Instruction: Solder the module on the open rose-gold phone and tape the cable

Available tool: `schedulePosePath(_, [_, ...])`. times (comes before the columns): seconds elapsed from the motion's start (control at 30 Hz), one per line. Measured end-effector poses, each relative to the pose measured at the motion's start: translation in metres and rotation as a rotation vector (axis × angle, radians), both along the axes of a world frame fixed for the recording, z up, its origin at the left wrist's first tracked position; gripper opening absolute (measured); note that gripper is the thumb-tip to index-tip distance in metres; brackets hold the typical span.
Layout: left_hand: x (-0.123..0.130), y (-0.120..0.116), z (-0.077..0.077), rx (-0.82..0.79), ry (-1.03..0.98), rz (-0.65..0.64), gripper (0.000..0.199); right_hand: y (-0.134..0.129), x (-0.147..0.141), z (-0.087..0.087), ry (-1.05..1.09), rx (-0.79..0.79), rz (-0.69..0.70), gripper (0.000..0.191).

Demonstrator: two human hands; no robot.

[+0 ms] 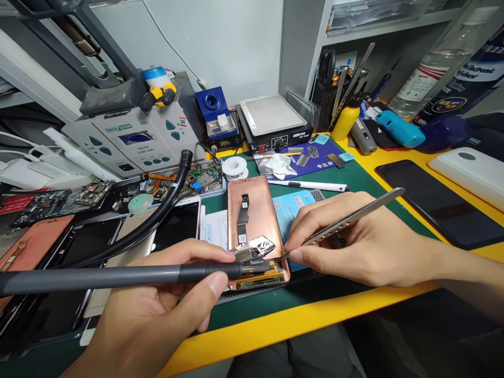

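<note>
My left hand (pixel 169 299) is closed round the dark grip of a soldering iron (pixel 129 279). Its metal end points right, over the lower end of a copper-coloured phone screen panel (pixel 255 210). From the other side, my right hand (pixel 350 241) pinches metal tweezers (pixel 354 214), their tips at a small gold-and-black flex part (pixel 272 264) near the iron's end. Crumpled silver foil (pixel 258 247) lies folded back just above it. A black flex cable (pixel 243 218) runs up the panel's middle. The exact contact between tips and part is too small to make out.
A hot-air station (pixel 137 131) stands at back left, its black hose (pixel 169 202) curving behind my left hand. Behind the panel are a solder spool (pixel 235 168) and a heating plate (pixel 271 118). Phones and panels lie left; a dark phone (pixel 437 202) lies right.
</note>
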State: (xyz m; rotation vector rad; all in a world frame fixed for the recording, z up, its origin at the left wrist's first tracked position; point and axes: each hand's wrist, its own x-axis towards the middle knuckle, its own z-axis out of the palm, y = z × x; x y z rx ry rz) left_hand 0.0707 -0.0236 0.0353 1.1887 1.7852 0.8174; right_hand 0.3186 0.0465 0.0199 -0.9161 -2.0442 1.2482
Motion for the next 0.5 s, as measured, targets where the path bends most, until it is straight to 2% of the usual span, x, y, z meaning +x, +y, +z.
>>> schedulePosePath(0.5, [0.0006, -0.0001, 0.0000, -0.006, 0.038, -0.015, 0.029, 0.0004, -0.0003, 0.0016, 0.007, 0.014, 0.016, 0.015])
